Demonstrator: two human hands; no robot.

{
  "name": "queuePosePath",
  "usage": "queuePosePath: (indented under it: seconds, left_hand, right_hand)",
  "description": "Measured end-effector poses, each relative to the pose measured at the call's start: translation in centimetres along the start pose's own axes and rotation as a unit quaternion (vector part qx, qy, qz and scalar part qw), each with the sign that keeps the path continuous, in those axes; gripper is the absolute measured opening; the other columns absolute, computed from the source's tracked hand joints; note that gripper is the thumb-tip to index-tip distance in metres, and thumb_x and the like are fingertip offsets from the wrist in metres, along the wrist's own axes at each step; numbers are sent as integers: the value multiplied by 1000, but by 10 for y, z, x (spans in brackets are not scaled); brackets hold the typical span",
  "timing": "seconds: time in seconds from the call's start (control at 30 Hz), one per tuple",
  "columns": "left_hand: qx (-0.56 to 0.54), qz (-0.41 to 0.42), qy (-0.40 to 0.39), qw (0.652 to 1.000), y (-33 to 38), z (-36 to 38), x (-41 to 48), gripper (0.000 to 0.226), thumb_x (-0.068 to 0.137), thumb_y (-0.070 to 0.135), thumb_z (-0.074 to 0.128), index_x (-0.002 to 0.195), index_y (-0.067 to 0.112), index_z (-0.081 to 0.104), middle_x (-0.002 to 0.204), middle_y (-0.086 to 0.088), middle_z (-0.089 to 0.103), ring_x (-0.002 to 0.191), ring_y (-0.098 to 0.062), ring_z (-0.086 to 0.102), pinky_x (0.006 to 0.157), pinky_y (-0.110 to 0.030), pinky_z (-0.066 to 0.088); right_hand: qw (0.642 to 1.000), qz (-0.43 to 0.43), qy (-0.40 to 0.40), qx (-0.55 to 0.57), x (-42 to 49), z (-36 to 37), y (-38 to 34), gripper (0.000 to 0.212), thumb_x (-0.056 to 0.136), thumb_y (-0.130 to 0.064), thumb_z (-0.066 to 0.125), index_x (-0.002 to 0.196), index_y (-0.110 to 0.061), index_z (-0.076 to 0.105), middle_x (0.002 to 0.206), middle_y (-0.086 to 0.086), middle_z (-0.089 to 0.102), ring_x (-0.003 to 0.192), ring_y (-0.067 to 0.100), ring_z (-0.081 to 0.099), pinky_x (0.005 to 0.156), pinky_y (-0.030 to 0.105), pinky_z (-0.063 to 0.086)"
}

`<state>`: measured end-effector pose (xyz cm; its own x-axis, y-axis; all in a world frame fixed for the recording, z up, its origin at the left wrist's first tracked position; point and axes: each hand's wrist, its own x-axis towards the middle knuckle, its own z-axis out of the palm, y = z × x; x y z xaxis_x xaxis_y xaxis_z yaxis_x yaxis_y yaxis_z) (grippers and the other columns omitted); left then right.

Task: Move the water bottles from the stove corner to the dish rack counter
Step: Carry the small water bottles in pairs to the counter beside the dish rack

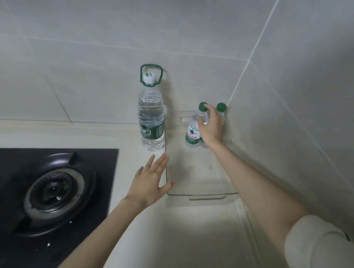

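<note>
Grips, with the right hand (209,125), the neck of a small green-capped bottle (192,134) beside its twin (221,107) in the tiled corner. Holds the left hand (151,176) flat, fingers spread, over the pale counter (137,240), near the tall ribbed bottle (151,123). Rests both small ones on a clear tray (195,174), right of the black glass stove (86,158).

My right hand (210,127) hides most of the rear small bottle (221,107), leaving only its green cap, and also part of the front small bottle (192,133). I cannot tell whether the fingers grip it. The left and bottom edges cut off the stove (50,183), and the corner cuts my right sleeve (324,245). The large bottle (152,132) label is too blurred to read.
</note>
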<state>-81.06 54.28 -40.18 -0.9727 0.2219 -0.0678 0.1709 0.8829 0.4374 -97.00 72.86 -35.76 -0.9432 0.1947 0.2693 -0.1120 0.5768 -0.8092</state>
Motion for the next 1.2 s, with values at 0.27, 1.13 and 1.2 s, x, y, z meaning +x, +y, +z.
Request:
queuePosePath:
  seconds: [0.27, 1.13, 1.2]
  left_hand:
    - [-13, 0, 18, 1000, -4, 9, -1, 81, 79, 65, 19, 152, 30, 6, 150, 27, -11, 148, -11, 0, 118, -38, 23]
    - [-387, 15, 166, 907, 55, -77, 6, 88, 68, 24, 84, 141, 35, 36, 130, 25, 52, 116, 9, 51, 89, -6, 42]
    - [-410, 2, 186, 893, 58, -87, 3, 80, 64, 21, 87, 130, 35, 44, 112, 24, 62, 100, 4, 61, 77, -10, 50]
  right_hand:
    - [998, 6, 32, 46, 25, 25, 13, 43, 84, -1, 58, 126, -10, 55, 126, 8, 60, 117, 21, 53, 91, 8, 29]
    - [946, -95, -116, 288, -57, -79, -137, 38, 70, -5, 81, 106, -14, 69, 85, 4, 75, 76, 9, 70, 79, 29, 57]
    - [939, -104, -130, 301, -63, -84, -151, 38, 71, -3, 81, 106, -11, 69, 83, 5, 75, 74, 8, 69, 76, 23, 56]
